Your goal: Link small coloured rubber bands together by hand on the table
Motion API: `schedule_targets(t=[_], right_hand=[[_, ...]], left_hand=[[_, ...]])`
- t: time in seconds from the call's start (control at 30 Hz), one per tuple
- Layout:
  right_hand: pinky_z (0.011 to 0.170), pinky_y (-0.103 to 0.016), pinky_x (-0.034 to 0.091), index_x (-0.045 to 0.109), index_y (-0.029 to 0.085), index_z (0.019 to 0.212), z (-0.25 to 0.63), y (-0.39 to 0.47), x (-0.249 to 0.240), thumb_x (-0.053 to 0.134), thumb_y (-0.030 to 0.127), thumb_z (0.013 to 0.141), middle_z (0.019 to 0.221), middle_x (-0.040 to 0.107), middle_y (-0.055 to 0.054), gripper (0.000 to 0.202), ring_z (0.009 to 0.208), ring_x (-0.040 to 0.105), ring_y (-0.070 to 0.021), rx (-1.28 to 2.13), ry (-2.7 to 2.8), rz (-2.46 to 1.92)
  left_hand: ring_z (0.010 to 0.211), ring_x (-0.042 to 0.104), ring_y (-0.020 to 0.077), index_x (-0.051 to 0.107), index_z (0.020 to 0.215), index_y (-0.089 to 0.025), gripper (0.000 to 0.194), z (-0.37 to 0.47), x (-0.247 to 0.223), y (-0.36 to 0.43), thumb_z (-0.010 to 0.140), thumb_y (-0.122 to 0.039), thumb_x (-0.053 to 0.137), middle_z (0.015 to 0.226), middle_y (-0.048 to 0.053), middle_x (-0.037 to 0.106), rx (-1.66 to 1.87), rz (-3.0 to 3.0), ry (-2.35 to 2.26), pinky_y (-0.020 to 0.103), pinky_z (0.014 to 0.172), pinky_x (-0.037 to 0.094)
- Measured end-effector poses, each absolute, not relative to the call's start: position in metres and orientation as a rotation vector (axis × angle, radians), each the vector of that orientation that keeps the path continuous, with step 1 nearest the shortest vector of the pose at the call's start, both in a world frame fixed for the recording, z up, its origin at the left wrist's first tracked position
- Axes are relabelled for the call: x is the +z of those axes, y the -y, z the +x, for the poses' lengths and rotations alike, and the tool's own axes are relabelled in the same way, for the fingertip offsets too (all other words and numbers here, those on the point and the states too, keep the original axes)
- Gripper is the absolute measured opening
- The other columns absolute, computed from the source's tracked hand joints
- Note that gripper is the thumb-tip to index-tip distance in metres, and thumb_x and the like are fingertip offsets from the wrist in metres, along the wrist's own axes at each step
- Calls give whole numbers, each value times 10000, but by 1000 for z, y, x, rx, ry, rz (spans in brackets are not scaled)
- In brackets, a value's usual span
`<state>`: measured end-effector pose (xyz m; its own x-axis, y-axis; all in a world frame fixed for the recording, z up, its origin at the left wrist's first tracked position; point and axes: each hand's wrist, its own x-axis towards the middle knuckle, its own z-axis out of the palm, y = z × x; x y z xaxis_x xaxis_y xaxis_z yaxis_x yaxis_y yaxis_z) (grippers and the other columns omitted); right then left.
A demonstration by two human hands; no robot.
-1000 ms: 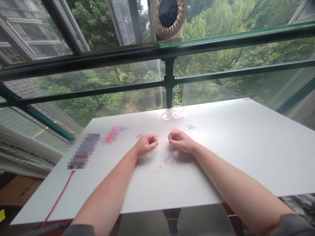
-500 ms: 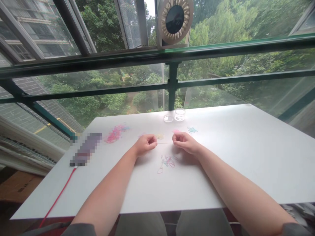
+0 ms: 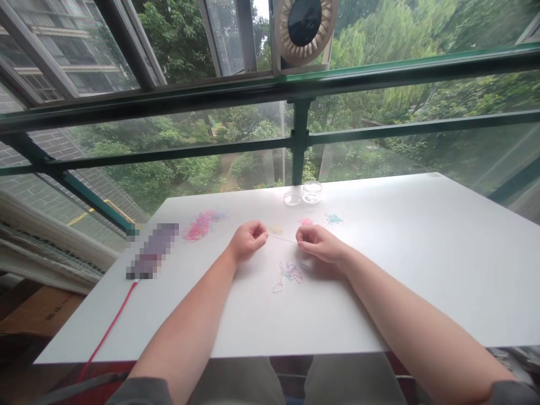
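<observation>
Rubber band: spanning the gap between left hand and right hand, above the white table, just beyond the mixed loose bands. Now slanting down toward the right instead of level, and drawn longer than a second ago. Both hands curled nearly closed, thumb and fingertips pinching one end each. Probably being stretched, so work on this one seemingly unfinished; colour too faint to tell.
</observation>
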<state>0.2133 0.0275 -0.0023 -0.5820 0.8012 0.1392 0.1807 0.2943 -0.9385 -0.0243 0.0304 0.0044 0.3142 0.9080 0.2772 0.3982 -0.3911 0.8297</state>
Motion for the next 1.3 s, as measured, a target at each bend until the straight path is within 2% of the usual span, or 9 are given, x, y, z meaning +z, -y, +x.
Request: schedule_targets(t=[0.3,0.6,0.77,0.93,1.13,1.3], right_hand=[[504,-218,305,480,164,680,206,-23,-1,519,170,729,581,437,45,62,527,387,-80,1122,2034,-968],[502,-212,315,515,156,691,204,-18,3,519,179,741,581,458,40,54,525,401,-79,1061,2057,-1027],[496,-210,310,517,156,689,205,-19,2,518,188,745,575,449,43,64,524,396,-78,1062,2035,-1036],[498,-209,310,524,156,692,203,-18,3,523,185,736,572,450,47,53,523,401,-76,1076,2035,-1048],[502,-205,326,543,152,705,203,-19,0,535,182,728,584,490,38,38,529,434,-77,1091,2036,-1038],[485,-198,321,556,149,713,203,-20,-1,541,171,719,562,476,44,27,512,421,-73,1112,2038,-1034]], left_hand=[[551,434,83,553,724,-139,147,-5,0,-23,763,-279,538,626,-13,517,701,2063,-1063,201,523,354],[564,449,91,601,780,-144,179,-5,1,-21,794,-305,523,644,-8,544,640,2099,-1064,205,537,365],[592,477,103,627,863,-145,195,-8,-2,-24,811,-269,485,715,16,603,641,2064,-1067,212,554,379],[591,477,102,614,914,-139,235,-8,-2,-22,792,-329,550,684,9,564,666,2034,-1054,216,557,384],[585,457,94,604,788,-141,206,-8,0,-20,788,-342,564,664,2,540,656,2036,-1071,212,548,374],[570,440,90,602,783,-142,200,-7,0,-20,786,-339,567,642,-6,523,661,2017,-1078,208,530,358]])
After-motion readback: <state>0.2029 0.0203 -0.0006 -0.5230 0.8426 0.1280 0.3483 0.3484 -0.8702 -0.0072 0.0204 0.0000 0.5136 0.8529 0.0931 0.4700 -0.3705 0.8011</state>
